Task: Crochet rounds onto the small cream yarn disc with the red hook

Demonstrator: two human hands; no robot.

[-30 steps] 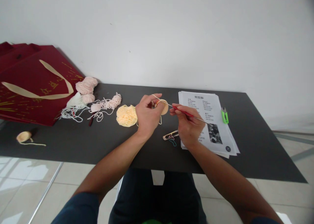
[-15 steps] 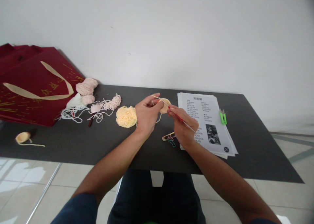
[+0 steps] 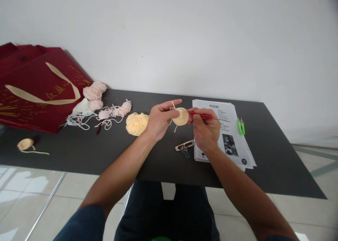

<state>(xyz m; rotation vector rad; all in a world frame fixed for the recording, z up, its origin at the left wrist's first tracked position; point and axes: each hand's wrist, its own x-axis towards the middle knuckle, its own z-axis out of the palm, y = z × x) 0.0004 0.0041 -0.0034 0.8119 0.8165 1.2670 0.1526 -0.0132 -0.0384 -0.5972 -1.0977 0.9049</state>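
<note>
My left hand (image 3: 160,119) pinches the edge of a round, pale yellow crochet piece (image 3: 181,117), with a strand of yarn running up over its index finger. In my right hand (image 3: 207,128) is a crochet hook (image 3: 202,115) with a red grip, its metal shaft lying nearly level and its tip at the top edge of the piece, by my left thumb. A short yarn tail hangs below the piece. Just left of my left hand rests a ball of yellow yarn (image 3: 136,123), partly covered by that hand.
Printed sheets (image 3: 228,128) lie under my right hand, with green thread snips (image 3: 241,126) on their right edge. A tan-handled tool (image 3: 182,146) lies nearer me. Pink yarn (image 3: 123,109), white yarn (image 3: 81,109), a small crocheted cup (image 3: 25,144) and a dark red bag (image 3: 34,89) are leftward.
My right hand has shifted right and turned the hook from a slant to nearly level. The round piece now faces me more fully, and my left index finger reaches further out with the yarn.
</note>
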